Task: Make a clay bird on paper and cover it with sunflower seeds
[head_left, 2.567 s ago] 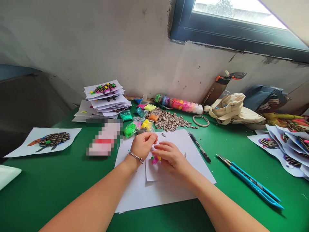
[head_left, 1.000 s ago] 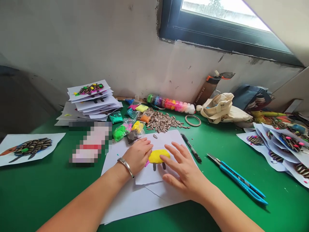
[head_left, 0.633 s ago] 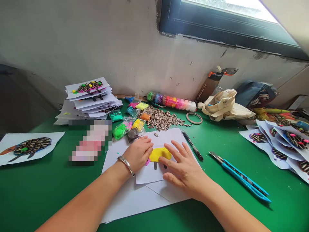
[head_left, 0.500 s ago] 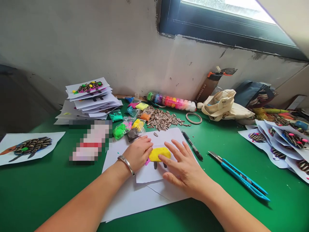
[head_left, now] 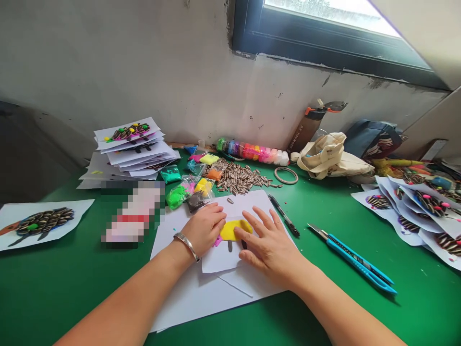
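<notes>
A flattened yellow clay body lies on a small white paper, with a bit of pink clay at its left end and dark leg shapes below. My right hand is spread over its right part, the index fingertip touching the yellow clay. At the left of the small paper rests my left hand, fingers laid down side by side near the pink clay. Larger white sheets lie underneath. A single sunflower seed sits above the hands.
Bagged coloured clay and a heap of sunflower seeds lie behind the sheets. A pen and a blue craft knife are on the right. Finished pictures are stacked back left; others lie right.
My right index finger has shifted very slightly over the yellow clay. The whole view has moved a little; my left hand stays in place on the paper.
</notes>
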Demonstrator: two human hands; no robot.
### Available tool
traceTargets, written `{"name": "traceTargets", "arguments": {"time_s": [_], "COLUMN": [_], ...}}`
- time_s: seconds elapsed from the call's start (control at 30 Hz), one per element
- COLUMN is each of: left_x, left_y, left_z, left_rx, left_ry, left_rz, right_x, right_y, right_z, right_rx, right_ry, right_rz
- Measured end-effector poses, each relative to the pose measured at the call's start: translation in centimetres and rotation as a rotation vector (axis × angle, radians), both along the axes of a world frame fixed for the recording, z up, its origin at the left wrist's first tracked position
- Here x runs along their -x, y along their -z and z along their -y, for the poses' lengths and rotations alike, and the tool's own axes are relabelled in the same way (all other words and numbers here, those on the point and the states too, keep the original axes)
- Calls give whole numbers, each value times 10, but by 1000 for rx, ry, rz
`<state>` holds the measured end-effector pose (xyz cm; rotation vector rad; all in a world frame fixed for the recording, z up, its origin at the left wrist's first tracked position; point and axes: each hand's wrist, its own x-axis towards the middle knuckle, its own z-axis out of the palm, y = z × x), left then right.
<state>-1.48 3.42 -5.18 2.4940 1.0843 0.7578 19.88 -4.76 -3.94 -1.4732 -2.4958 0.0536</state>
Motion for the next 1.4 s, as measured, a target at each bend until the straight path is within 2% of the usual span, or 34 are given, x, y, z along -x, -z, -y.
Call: {"name": "traceTargets", "arguments": {"time_s": [0.37,0.43,0.53,0.63,0.87,1.13,1.23,1.4], "left_x": [0,0,-1,-2,-3,-2,-2,-2], "left_y": [1,1,1,2,2,-4,-4,-3], "left_z": [0,0,-1,-3,-7,-7,-7,-8], "left_rx": [-16,-10,1,15,102,136,144,148], "left_ry": [1,-3,-5,-16,-97,-122,-133,-167], "left_rz": [-18,-17,-19,-15,63,110,125,136], "right_x": [-6,-14,-28,-35,-23,-18,-20,-24], "right_y": [5,7,7,5,-5,2,3,3], "right_z": [-6,-10,-16,-17,-10,-11,-11,-17], "right_rx": [-15,-51,-100,-52,105,154,187,198], "right_ry": [97,160,331,422,409,385,384,411], "right_rz": [-38,-139,-283,-291,-229,-73,-161,-489]}}
